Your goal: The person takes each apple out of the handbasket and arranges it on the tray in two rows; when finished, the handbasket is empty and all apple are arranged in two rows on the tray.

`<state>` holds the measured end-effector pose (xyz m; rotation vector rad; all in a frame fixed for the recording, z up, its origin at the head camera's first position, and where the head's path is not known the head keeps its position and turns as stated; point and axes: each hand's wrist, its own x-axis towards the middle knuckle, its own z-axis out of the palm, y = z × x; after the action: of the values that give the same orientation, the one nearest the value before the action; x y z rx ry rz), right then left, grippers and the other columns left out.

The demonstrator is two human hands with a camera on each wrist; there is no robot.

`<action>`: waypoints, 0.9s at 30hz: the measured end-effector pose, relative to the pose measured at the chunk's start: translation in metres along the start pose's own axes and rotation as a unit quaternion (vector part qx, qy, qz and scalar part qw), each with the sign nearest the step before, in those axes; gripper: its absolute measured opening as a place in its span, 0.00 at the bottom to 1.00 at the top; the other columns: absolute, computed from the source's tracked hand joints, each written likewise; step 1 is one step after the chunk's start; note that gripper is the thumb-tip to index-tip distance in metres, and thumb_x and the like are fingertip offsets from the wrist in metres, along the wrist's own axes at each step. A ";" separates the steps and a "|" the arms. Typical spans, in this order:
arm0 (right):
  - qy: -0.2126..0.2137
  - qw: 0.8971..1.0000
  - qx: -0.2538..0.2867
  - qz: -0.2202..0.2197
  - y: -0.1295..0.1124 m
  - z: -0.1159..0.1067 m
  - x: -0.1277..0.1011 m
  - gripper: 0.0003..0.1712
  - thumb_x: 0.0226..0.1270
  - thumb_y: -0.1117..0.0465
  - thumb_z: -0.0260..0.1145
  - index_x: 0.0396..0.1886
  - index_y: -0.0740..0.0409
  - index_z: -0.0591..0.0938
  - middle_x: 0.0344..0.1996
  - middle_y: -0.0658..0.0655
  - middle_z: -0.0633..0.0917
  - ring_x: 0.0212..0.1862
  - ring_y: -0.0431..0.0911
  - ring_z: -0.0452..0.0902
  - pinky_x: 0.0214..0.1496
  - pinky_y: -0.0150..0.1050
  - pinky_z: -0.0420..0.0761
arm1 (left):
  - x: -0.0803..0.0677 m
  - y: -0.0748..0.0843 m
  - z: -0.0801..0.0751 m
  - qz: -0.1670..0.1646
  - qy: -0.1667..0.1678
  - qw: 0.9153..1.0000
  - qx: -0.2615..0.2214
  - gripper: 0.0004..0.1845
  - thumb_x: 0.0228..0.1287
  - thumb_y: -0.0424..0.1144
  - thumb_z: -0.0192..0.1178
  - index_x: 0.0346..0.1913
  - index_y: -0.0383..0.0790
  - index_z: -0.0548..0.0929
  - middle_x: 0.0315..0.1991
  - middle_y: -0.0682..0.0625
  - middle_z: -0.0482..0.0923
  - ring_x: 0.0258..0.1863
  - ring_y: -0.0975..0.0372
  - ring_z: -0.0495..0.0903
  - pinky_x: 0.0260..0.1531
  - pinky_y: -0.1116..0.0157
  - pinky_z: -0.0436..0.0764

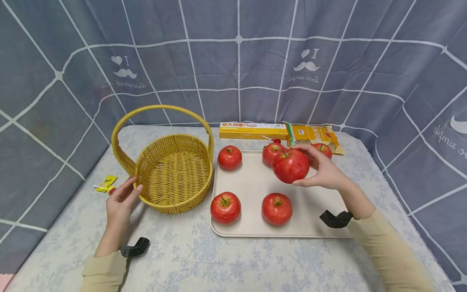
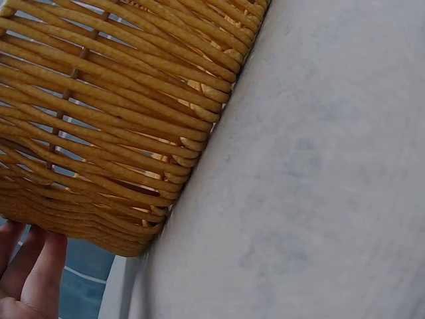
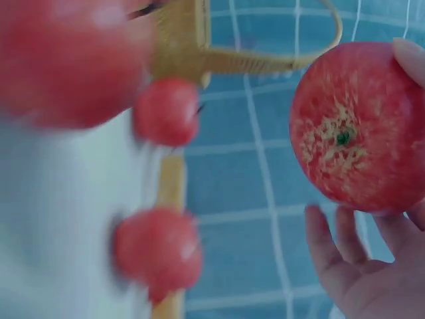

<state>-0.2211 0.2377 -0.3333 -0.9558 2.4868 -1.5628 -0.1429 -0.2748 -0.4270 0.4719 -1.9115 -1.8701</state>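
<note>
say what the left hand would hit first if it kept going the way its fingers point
Most likely the wicker basket: the left hand already rests at its near-left wall, fingers aimed up and right into the weave.

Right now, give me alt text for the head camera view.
A right hand holds a red apple above a cream tray bearing five more apples, while the left hand touches an empty wicker basket beside it.

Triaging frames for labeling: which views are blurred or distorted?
Head view: sharp, wide-angle bend in the curtain lines. Right wrist view: held apple crisp in the right hand, tray apples smeared. Left wrist view: basket in focus, slightly soft near the left hand.
</note>
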 end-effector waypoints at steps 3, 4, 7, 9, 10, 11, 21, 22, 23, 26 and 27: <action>0.017 1.000 -0.008 0.018 0.016 -0.010 -0.029 0.46 0.43 0.75 0.74 0.64 0.64 0.63 0.57 0.50 0.69 0.54 0.40 0.69 0.46 0.30 0.78 | 0.001 0.000 -0.001 -0.005 -0.008 1.000 0.007 0.22 0.59 0.35 0.65 0.57 0.38 0.79 0.61 0.53 0.71 0.53 0.70 0.73 0.42 0.82 0.73; 0.021 0.999 -0.006 0.024 0.020 -0.013 -0.037 0.46 0.44 0.76 0.73 0.64 0.64 0.62 0.57 0.49 0.68 0.54 0.39 0.68 0.45 0.30 0.78 | 0.001 0.000 -0.001 -0.009 -0.010 1.000 0.009 0.22 0.59 0.35 0.65 0.58 0.38 0.78 0.62 0.53 0.70 0.53 0.69 0.73 0.42 0.82 0.73; 0.035 0.999 -0.002 0.033 0.032 -0.020 -0.060 0.47 0.45 0.78 0.71 0.66 0.64 0.60 0.57 0.46 0.66 0.54 0.37 0.67 0.45 0.29 0.78 | 0.001 0.000 -0.002 -0.016 -0.014 1.000 0.015 0.23 0.60 0.36 0.65 0.59 0.39 0.78 0.62 0.54 0.70 0.54 0.69 0.72 0.41 0.82 0.72; 0.046 0.998 -0.016 0.041 0.041 -0.024 -0.074 0.48 0.45 0.78 0.71 0.66 0.64 0.59 0.56 0.44 0.66 0.53 0.35 0.67 0.45 0.27 0.77 | 0.001 0.000 -0.002 -0.018 -0.012 1.000 0.014 0.23 0.60 0.36 0.65 0.59 0.39 0.77 0.61 0.55 0.70 0.54 0.69 0.72 0.41 0.82 0.72; 0.051 0.998 -0.023 0.041 0.046 -0.025 -0.080 0.48 0.44 0.78 0.71 0.66 0.65 0.60 0.56 0.43 0.66 0.53 0.34 0.67 0.45 0.26 0.76 | 0.000 0.000 -0.002 -0.019 -0.012 1.000 0.015 0.23 0.60 0.37 0.65 0.59 0.40 0.77 0.61 0.55 0.70 0.54 0.69 0.71 0.42 0.82 0.72; 0.056 0.997 -0.035 0.044 0.051 -0.026 -0.086 0.48 0.44 0.78 0.72 0.66 0.66 0.60 0.56 0.42 0.66 0.53 0.33 0.67 0.45 0.25 0.76 | 0.000 0.000 -0.002 -0.020 -0.012 1.000 0.016 0.23 0.60 0.37 0.65 0.59 0.39 0.77 0.61 0.55 0.70 0.54 0.69 0.71 0.42 0.82 0.72; 0.048 0.980 -0.138 0.132 0.081 -0.025 -0.127 0.51 0.39 0.64 0.81 0.64 0.60 0.63 0.56 0.55 0.64 0.51 0.27 0.60 0.45 0.26 0.72 | 0.000 0.000 -0.002 -0.016 -0.015 1.000 0.022 0.23 0.60 0.37 0.64 0.59 0.38 0.77 0.64 0.52 0.68 0.57 0.67 0.70 0.43 0.82 0.72; 0.044 0.980 -0.139 0.134 0.082 -0.025 -0.129 0.51 0.39 0.63 0.81 0.64 0.60 0.63 0.57 0.55 0.63 0.51 0.27 0.60 0.45 0.27 0.72 | 0.000 0.000 -0.001 -0.016 -0.015 1.000 0.020 0.23 0.60 0.37 0.64 0.59 0.38 0.77 0.64 0.52 0.68 0.57 0.67 0.70 0.44 0.82 0.72; 0.042 0.981 -0.137 0.134 0.083 -0.025 -0.130 0.51 0.39 0.64 0.81 0.64 0.60 0.63 0.57 0.56 0.63 0.51 0.27 0.60 0.45 0.27 0.72 | 0.000 0.000 -0.001 -0.017 -0.014 1.000 0.019 0.23 0.60 0.37 0.64 0.59 0.38 0.77 0.64 0.52 0.68 0.57 0.67 0.70 0.44 0.82 0.72; 0.043 0.982 -0.128 0.130 0.084 -0.025 -0.135 0.52 0.39 0.65 0.80 0.64 0.60 0.61 0.57 0.54 0.63 0.52 0.26 0.59 0.46 0.26 0.71 | 0.000 0.001 -0.001 -0.020 -0.010 1.000 0.018 0.23 0.60 0.37 0.65 0.59 0.39 0.77 0.63 0.52 0.68 0.56 0.68 0.71 0.43 0.82 0.72; 0.042 0.984 -0.122 0.126 0.085 -0.025 -0.136 0.52 0.39 0.66 0.80 0.64 0.61 0.61 0.57 0.53 0.63 0.52 0.25 0.59 0.46 0.25 0.70 | 0.000 0.001 -0.001 -0.021 -0.008 1.000 0.018 0.23 0.60 0.36 0.65 0.59 0.39 0.78 0.63 0.52 0.69 0.56 0.68 0.71 0.43 0.82 0.72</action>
<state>-0.1603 0.3541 -0.4282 -0.5734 2.7749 -1.2692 -0.1425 -0.2760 -0.4262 0.5134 -1.9621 -1.8743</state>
